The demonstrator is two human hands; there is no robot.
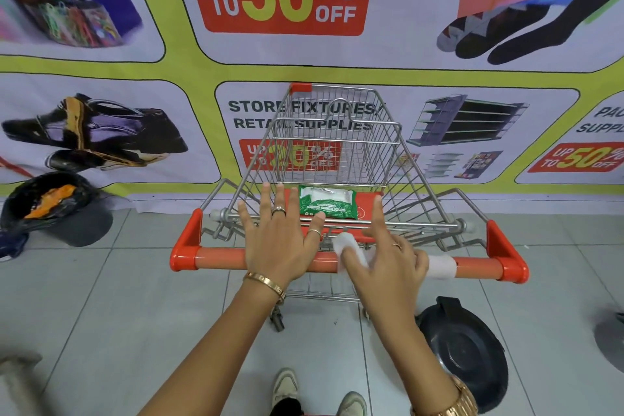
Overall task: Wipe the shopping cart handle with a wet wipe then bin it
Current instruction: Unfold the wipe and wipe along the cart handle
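Note:
A wire shopping cart stands in front of me with an orange handle running left to right. My left hand lies flat on the handle's middle, fingers spread. Just to its right, my right hand presses a white wet wipe onto the handle; a strip of the wipe shows past the knuckles further right. A green wet wipe pack lies on the cart's orange child seat flap. A bin with a black liner and orange rubbish stands on the floor at the left.
A black bin lid lies on the tiled floor at the lower right, by my right forearm. A printed sale banner covers the wall right behind the cart. My shoes are at the bottom of the view.

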